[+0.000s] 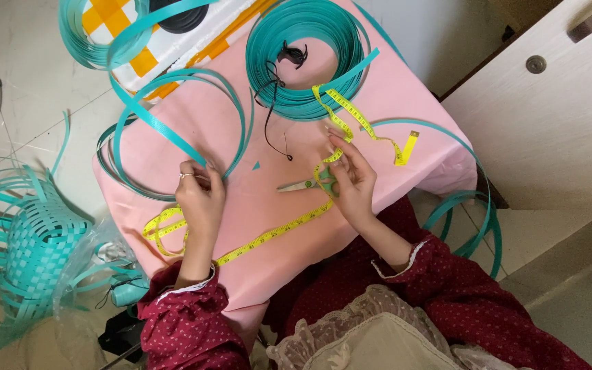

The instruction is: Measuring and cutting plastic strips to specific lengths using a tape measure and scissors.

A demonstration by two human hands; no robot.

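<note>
A teal plastic strip (173, 133) is pinched between the closed fingers of the left hand (200, 195). A yellow measuring tape (275, 231) is clamped by the fingertips of the right hand (352, 181), with green-handled scissors (307, 183) lying just beside those fingers on the pink tablecloth (255, 199).

two hands (200, 195) on the tabletop (275, 205), one yellow tape measure (275, 231) running between them, one pair of scissors (306, 183) by the right hand, two teal strap coils (306, 62) up beyond them, one half-woven teal basket (39, 243) off left
</note>
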